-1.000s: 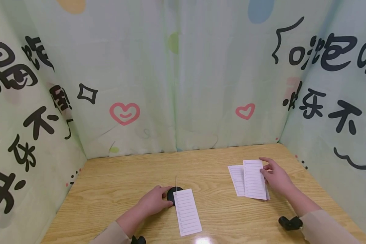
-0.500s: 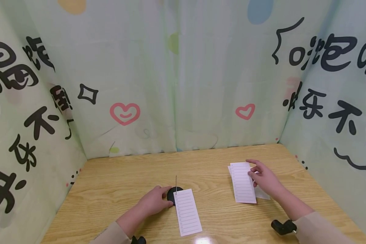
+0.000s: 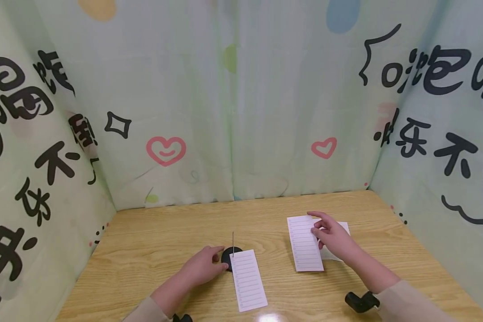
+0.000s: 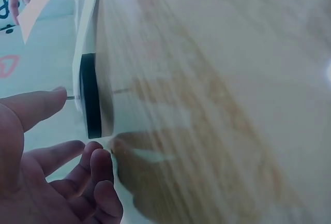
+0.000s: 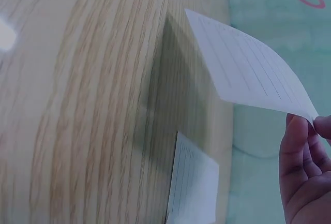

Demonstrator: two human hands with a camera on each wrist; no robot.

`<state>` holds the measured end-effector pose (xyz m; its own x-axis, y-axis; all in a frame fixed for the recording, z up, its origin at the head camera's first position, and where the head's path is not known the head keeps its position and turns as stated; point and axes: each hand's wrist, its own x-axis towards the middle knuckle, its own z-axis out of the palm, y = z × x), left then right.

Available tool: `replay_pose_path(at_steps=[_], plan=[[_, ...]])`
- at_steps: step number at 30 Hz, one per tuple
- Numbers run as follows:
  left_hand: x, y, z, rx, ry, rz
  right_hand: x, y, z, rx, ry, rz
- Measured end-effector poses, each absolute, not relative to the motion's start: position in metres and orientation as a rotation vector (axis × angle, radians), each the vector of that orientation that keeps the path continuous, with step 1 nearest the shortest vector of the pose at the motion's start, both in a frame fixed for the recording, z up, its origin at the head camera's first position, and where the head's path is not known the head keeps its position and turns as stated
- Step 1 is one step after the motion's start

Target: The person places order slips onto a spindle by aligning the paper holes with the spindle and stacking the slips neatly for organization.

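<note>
My left hand [image 3: 205, 265] is at the round black base of a bill spike [image 3: 226, 259], thumb and index finger on either side of its rim. The spike's thin metal rod stands upright. A white lined sheet [image 3: 249, 281] lies at the spike, its top left corner by the rod; whether it is pierced cannot be told. My right hand [image 3: 333, 235] pinches another lined sheet [image 3: 304, 243] by its right edge. In the right wrist view this sheet [image 5: 248, 66] bends slightly and hangs above the table.
Lined paper [image 3: 331, 254] lies on the wooden table [image 3: 165, 232] under my right hand, partly hidden. Printed fabric curtains [image 3: 265, 112] stand along the back and both sides. A black device [image 3: 362, 302] sits by my right wrist.
My right hand has drawn the pinched sheet leftward, away from the paper on the table, which now shows more behind it. My left hand has stayed at the bill spike.
</note>
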<state>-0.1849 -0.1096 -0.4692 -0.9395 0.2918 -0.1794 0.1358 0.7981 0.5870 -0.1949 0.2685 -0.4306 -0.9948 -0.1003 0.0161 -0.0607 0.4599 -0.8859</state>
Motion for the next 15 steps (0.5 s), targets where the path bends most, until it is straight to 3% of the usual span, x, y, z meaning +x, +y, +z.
replay_pose_path(at_steps=[15], plan=[[-0.180,-0.115,-0.440,0.328,2.716,1.020,-0.194,0.222,-0.428,-0.275,2.558,-1.690]])
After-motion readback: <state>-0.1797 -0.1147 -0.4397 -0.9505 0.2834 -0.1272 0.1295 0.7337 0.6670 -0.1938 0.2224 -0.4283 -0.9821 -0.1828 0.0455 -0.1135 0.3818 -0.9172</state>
